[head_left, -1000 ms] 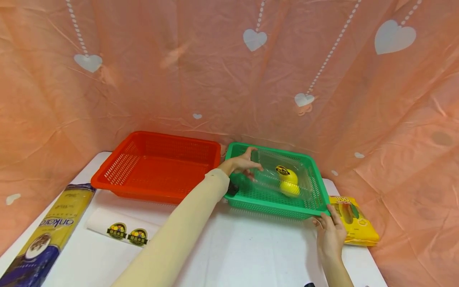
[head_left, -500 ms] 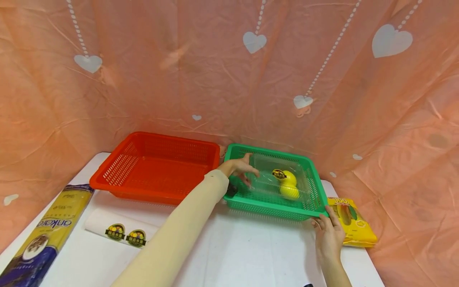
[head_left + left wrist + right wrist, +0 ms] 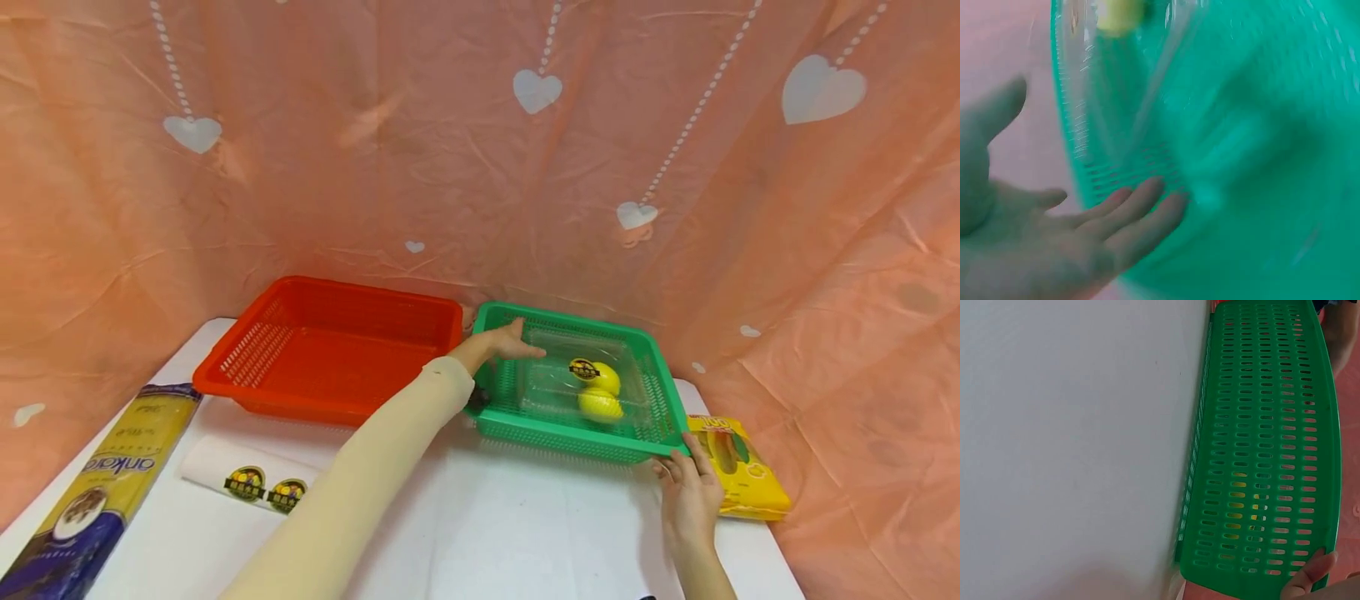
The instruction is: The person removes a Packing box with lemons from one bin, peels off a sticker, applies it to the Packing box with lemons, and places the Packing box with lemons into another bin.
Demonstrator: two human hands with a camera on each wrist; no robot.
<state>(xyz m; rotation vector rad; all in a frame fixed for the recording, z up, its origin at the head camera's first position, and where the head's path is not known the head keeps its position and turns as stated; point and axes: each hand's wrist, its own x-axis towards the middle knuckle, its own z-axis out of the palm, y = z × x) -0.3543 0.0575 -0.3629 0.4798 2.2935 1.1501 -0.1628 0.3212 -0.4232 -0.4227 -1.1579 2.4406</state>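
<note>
A clear plastic box point(image 3: 551, 400) with a round black label lies in the green basket point(image 3: 555, 437). Through it show two yellow round pieces point(image 3: 600, 404), one with a ridged surface. My left hand point(image 3: 510, 342) is over the basket's left side, beside the box; in the left wrist view its fingers point(image 3: 1141, 231) are extended and hold nothing. At the near right corner, my right hand point(image 3: 690, 492) grips the basket's rim, the thumb point(image 3: 1313, 572) lying over the edge in the right wrist view. A dark object point(image 3: 478, 398) sits at the basket's left end, partly hidden.
A red basket point(image 3: 360, 358) stands left of the green one. A white roll with labels point(image 3: 243, 475) and a gold-and-blue Ankara bag point(image 3: 105, 483) lie at the left. Right of the green basket is a yellow packet point(image 3: 742, 475). A curtain point(image 3: 450, 167) hangs behind the table.
The plastic box has shifted a little toward me and to the left, settling lower in the green basket. My left hand's fingers have come away from it. My right hand stays on the rim.
</note>
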